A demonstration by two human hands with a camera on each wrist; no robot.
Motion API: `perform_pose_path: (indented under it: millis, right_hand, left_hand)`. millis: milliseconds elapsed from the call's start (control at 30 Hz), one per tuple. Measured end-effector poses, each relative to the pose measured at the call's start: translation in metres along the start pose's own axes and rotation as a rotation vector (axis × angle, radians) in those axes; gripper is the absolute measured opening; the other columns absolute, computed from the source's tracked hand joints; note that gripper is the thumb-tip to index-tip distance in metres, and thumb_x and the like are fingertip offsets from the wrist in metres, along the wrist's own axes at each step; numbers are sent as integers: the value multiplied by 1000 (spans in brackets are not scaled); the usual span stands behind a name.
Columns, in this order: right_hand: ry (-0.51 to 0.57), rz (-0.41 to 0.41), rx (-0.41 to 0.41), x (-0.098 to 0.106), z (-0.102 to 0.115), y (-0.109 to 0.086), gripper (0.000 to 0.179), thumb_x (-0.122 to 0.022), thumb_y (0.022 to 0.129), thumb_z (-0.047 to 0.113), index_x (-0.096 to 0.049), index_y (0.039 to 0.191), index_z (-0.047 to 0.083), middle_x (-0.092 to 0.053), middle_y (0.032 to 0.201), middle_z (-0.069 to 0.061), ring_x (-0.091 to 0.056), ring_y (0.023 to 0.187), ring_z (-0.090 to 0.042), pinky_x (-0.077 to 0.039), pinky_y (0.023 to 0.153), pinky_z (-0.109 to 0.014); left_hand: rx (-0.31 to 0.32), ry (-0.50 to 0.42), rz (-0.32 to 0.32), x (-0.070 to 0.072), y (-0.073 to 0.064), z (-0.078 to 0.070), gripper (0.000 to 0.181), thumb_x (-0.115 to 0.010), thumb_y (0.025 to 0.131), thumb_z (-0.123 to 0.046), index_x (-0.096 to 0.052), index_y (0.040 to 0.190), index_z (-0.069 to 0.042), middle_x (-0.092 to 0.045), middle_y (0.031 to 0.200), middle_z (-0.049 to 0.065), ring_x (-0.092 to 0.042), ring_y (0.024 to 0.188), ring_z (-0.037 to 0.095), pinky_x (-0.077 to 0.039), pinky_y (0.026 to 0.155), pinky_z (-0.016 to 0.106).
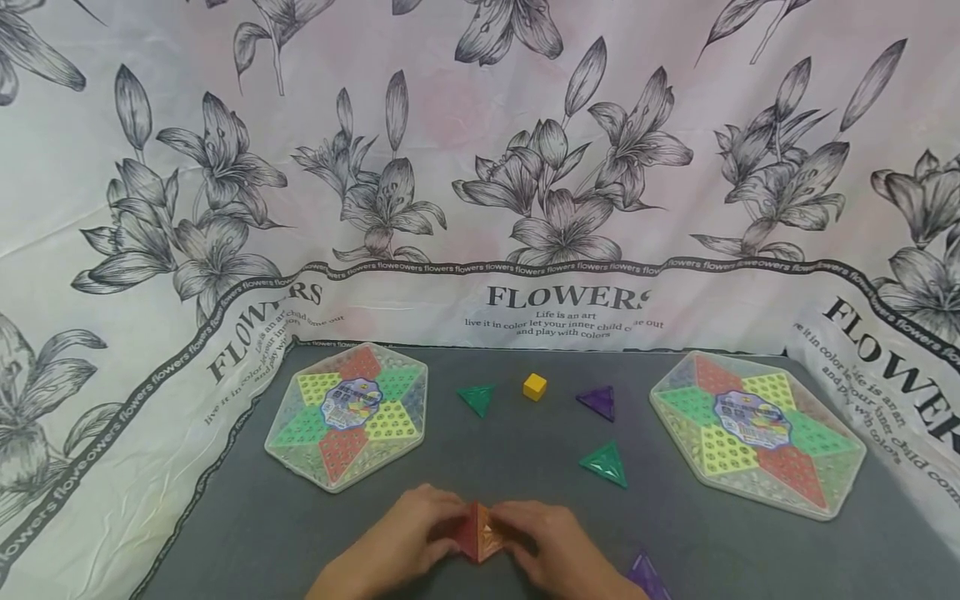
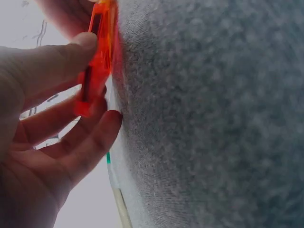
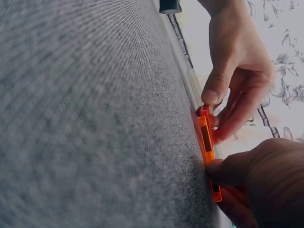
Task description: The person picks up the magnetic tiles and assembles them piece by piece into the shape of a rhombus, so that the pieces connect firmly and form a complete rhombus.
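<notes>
Low in the head view, my left hand [image 1: 405, 537] pinches a red triangular magnetic tile [image 1: 468, 535] between thumb and fingers. Facing it, my right hand [image 1: 557, 546] pinches an orange triangular tile [image 1: 489, 536]. The two tiles meet edge to edge, just over the grey cloth. In the right wrist view the orange tile [image 3: 206, 137] stands on edge close to the cloth, with the red tile [image 3: 204, 110] behind it. My left thumb lies on the red tile [image 2: 85, 97] in the left wrist view. Fingers hide the tiles' outer corners.
Beyond the hands lie green triangles [image 1: 477, 398] [image 1: 606, 463], a yellow cube [image 1: 535, 387] and a purple triangle [image 1: 598, 402]. Another purple triangle [image 1: 647, 577] is near my right wrist. Hexagonal game boxes flank them, left [image 1: 300, 450] and right [image 1: 832, 442]. A flowered curtain [image 1: 420, 317] encloses the table.
</notes>
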State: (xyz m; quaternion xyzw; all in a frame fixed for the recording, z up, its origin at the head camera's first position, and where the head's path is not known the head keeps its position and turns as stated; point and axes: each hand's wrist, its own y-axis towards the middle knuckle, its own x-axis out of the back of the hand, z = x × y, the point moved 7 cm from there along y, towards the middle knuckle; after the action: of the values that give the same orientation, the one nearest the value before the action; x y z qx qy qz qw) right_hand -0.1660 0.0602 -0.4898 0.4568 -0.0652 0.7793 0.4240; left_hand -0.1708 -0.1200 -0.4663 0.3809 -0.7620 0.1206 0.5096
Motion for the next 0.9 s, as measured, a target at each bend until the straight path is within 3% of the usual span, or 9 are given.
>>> perform_pose_path:
  millis: [200,333,500,667,767,900]
  right_hand:
    - [26,22,-13,0,-2,0,39,-82,99,13,-75,137,12,-79,131,-1,-76,120,-18,-64,98,-39]
    - [13,5,22,0,0,-1,36,-81,100,15,-75,136,12,-80,129,-1,-76,119,-18,-64,97,-38]
    - [-6,-14,49,-1,1,-1,36,-81,100,15,-76,135,12,-80,128,-2,-76,117,-19,-65,95,-38]
    - [7,-24,49,-1,-1,-2,35,-81,100,15,-75,135,12,-80,128,-1,-77,116,-18,-65,94,-37]
    - [10,-36,54,-1,-2,-2,35,-82,100,15,-75,134,13,-80,127,-1,-77,115,-17,-65,93,-36]
    - [-5,-64,69,0,-1,-3,34,-83,99,16,-76,133,13,-81,124,0,-77,113,-16,-65,91,-35]
  left_hand:
    - [100,-190,-9,0,2,6,25,-88,93,-15,-82,116,-12,-80,114,-6,-72,110,7,-61,98,31]
    - [153,-252,4,-3,5,10,29,-90,92,-19,-82,121,-18,-79,121,-8,-72,117,7,-60,103,32]
    - [165,-277,88,-9,8,12,42,-90,92,-15,-79,132,-19,-76,137,-4,-70,131,15,-58,110,35]
    - [179,-302,126,-11,9,14,48,-88,92,-10,-76,137,-20,-75,138,-5,-69,130,11,-58,109,33]
    - [191,-300,116,-12,12,15,48,-83,91,-2,-76,136,-18,-77,133,-7,-69,125,6,-59,106,30]
    - [157,-256,44,-11,16,13,42,-78,88,5,-80,125,-14,-81,123,-6,-72,117,6,-60,102,30]
